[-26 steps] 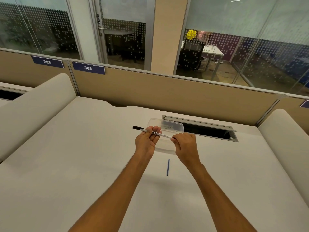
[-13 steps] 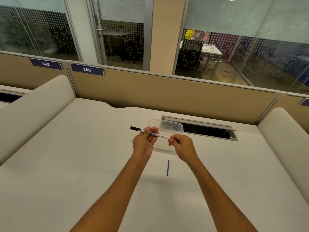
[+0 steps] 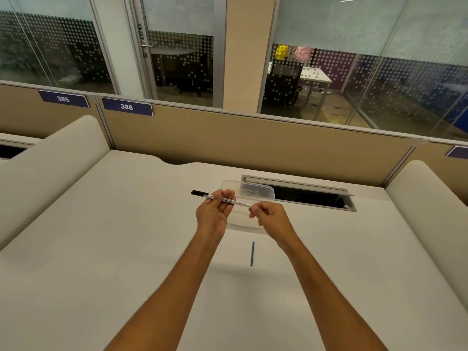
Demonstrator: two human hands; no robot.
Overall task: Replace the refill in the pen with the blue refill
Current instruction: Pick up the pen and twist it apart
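Observation:
A white pen [image 3: 238, 202] with a black cap at its left end is held level above the desk. My left hand [image 3: 214, 214] grips its middle between fingers and thumb. My right hand [image 3: 269, 215] pinches the pen's right end with thumb and fingertips. The thin blue refill [image 3: 252, 253] lies loose on the white desk [image 3: 126, 249], just nearer to me than the hands and between my two forearms. What sits at the pen's right tip is hidden by my fingers.
A clear plastic container [image 3: 255, 192] sits on the desk right behind the hands. Behind it to the right is an open cable slot [image 3: 311, 197] in the desk. A beige partition [image 3: 253, 145] closes off the far edge, and padded side walls [image 3: 48, 163] flank the desk.
Both hands and the pen have shifted slightly left, and my right hand has moved from covering the pen's end to pinching its tip. The blue refill has not moved.

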